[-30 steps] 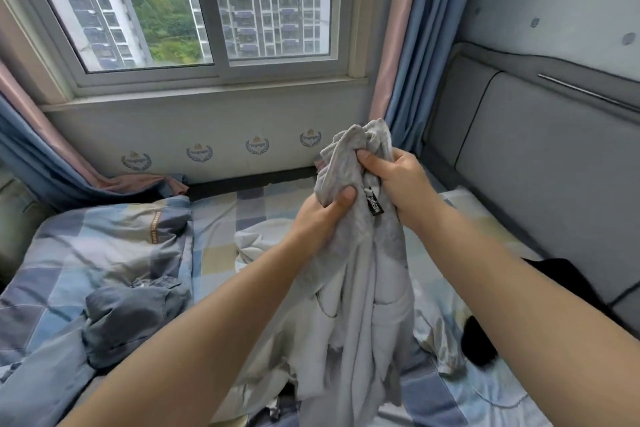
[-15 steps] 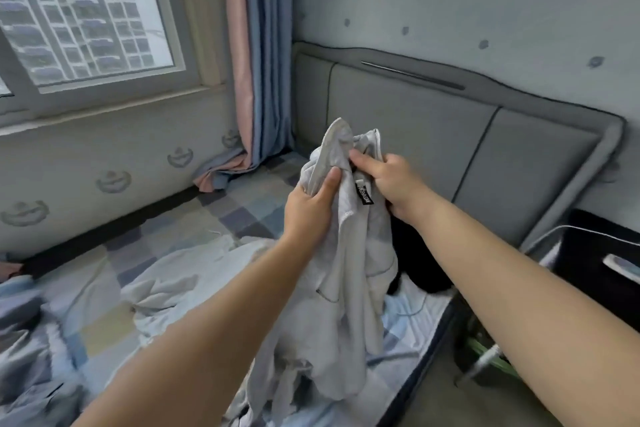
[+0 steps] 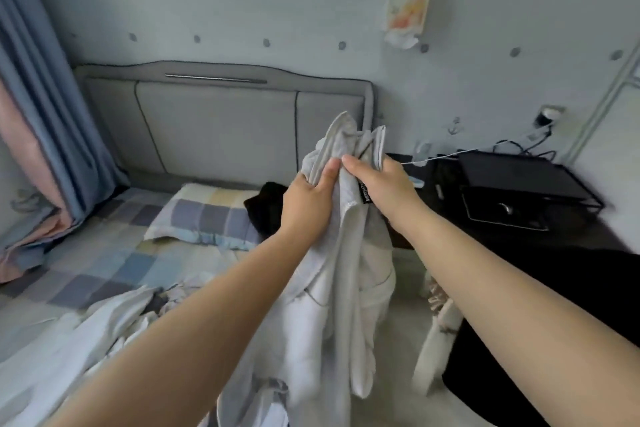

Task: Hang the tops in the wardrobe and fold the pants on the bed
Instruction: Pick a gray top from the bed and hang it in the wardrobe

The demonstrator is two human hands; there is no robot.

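A pale grey-white garment point(image 3: 341, 305) with a small black label hangs bunched in front of me, over the bed's right edge. My left hand point(image 3: 308, 201) grips its upper part from the left, thumb pressed on the cloth. Beside it, my right hand point(image 3: 388, 187) holds the same bunch from the right, and the two thumbs nearly touch. More white clothes point(image 3: 86, 340) lie crumpled on the checked bed point(image 3: 104, 263) at lower left. No wardrobe shows in this view.
A grey padded headboard point(image 3: 221, 125) stands behind a checked pillow point(image 3: 204, 215) and a black item point(image 3: 266, 208). A dark bedside table point(image 3: 519, 239) with a black rack point(image 3: 519, 184) and cables sits at right. Blue and pink curtains point(image 3: 41, 114) hang at left.
The view has swung right from the window to the headboard and bedside table. Both hands keep their hold on the pale garment, which now hangs over the bed's right edge.
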